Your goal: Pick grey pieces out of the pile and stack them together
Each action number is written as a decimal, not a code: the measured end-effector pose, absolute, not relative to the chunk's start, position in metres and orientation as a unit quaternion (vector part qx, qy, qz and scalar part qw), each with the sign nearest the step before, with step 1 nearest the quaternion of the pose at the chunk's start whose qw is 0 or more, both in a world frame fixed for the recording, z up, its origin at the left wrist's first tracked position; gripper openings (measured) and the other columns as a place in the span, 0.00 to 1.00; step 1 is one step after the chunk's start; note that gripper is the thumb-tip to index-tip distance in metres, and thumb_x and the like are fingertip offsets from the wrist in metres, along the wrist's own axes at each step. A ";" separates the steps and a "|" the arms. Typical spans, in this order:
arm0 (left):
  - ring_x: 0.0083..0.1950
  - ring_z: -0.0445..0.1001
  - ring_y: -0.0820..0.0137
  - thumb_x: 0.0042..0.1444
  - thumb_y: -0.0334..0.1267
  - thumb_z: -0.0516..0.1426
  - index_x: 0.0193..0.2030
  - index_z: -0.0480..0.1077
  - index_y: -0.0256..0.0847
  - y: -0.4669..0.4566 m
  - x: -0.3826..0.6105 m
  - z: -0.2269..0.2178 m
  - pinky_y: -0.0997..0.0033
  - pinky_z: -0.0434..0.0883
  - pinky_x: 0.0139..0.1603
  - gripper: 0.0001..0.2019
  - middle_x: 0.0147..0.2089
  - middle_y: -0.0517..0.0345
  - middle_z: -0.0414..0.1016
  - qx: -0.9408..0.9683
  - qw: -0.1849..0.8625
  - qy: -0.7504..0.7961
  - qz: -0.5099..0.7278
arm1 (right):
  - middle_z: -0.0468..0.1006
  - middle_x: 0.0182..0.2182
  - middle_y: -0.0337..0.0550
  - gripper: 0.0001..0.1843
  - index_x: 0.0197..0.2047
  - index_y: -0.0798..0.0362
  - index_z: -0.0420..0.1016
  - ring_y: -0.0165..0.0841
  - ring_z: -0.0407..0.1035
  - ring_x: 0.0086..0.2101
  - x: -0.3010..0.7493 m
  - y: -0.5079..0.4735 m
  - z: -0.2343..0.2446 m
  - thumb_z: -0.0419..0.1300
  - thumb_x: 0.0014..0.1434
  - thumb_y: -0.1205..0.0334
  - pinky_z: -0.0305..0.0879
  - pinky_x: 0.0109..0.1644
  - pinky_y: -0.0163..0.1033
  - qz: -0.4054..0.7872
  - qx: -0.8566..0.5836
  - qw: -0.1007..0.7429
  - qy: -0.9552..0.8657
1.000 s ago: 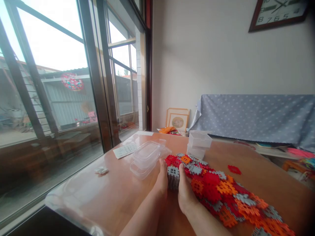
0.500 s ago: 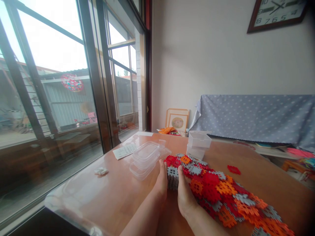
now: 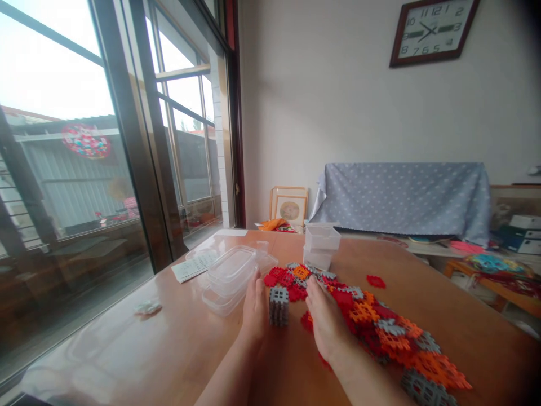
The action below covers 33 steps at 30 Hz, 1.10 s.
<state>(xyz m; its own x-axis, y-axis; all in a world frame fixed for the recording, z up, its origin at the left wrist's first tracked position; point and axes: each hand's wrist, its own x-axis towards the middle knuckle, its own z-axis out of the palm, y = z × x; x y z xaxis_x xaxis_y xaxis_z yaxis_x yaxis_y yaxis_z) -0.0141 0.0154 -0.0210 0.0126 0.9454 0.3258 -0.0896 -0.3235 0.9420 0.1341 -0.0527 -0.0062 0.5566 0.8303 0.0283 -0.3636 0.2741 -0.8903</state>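
Note:
A neat stack of grey interlocking plastic tiles (image 3: 279, 307) stands on the wooden table between my two hands. On its left side, my left hand (image 3: 255, 304) is held upright with straight fingers, a narrow gap from the stack. My right hand (image 3: 325, 318) is spread to the right of it, a wider gap away, palm facing inward. Neither hand holds anything. Beside and beyond my right hand lies a long loose pile of red, orange and grey tiles (image 3: 363, 310), partly covered by that hand and forearm.
Clear plastic lids (image 3: 232, 265) lie left of the stack, near a sheet of printed paper (image 3: 194, 266) and a small pale packet (image 3: 147, 308). Clear plastic boxes (image 3: 322, 239) are stacked behind the pile. One red tile (image 3: 376, 281) lies apart at right. A window runs along the left.
My right hand has moved right, away from the grey stack, and my left hand has come slightly off it. The stack is left standing. The view has turned to the right.

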 end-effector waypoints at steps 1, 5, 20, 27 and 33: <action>0.75 0.56 0.56 0.68 0.61 0.47 0.69 0.63 0.39 0.013 -0.015 -0.020 0.56 0.49 0.77 0.33 0.73 0.46 0.62 0.584 0.401 0.382 0.593 | 0.69 0.67 0.40 0.30 0.59 0.42 0.76 0.42 0.61 0.67 0.147 -0.057 0.001 0.66 0.56 0.40 0.56 0.70 0.49 0.398 -0.460 0.753 -0.253; 0.70 0.64 0.55 0.69 0.55 0.49 0.67 0.64 0.42 -0.003 -0.012 -0.005 0.50 0.56 0.74 0.27 0.68 0.45 0.67 0.653 0.269 0.372 0.602 | 0.83 0.53 0.49 0.26 0.50 0.50 0.81 0.46 0.71 0.59 0.217 -0.078 0.025 0.70 0.51 0.45 0.59 0.68 0.51 0.329 -0.491 0.748 -0.301; 0.65 0.67 0.50 0.64 0.46 0.55 0.64 0.68 0.42 -0.046 0.095 0.015 0.48 0.64 0.67 0.23 0.64 0.43 0.70 0.878 0.240 0.280 0.306 | 0.81 0.54 0.50 0.28 0.61 0.48 0.73 0.45 0.73 0.56 0.358 -0.086 -0.036 0.57 0.60 0.50 0.64 0.63 0.50 0.121 -0.726 0.531 -0.420; 0.77 0.50 0.47 0.63 0.51 0.55 0.72 0.61 0.43 -0.047 0.128 -0.006 0.41 0.52 0.75 0.32 0.76 0.46 0.56 0.907 0.222 0.300 0.193 | 0.56 0.73 0.37 0.34 0.73 0.38 0.57 0.55 0.37 0.73 0.339 -0.086 -0.035 0.49 0.64 0.56 0.31 0.69 0.75 0.071 -0.798 0.223 -0.555; 0.77 0.50 0.45 0.62 0.53 0.55 0.68 0.66 0.44 -0.045 0.122 -0.016 0.36 0.51 0.74 0.30 0.74 0.45 0.60 0.913 0.203 0.292 0.197 | 0.67 0.68 0.43 0.31 0.67 0.40 0.68 0.53 0.53 0.69 0.335 -0.086 -0.030 0.48 0.62 0.61 0.40 0.69 0.69 0.076 -0.799 0.182 -0.568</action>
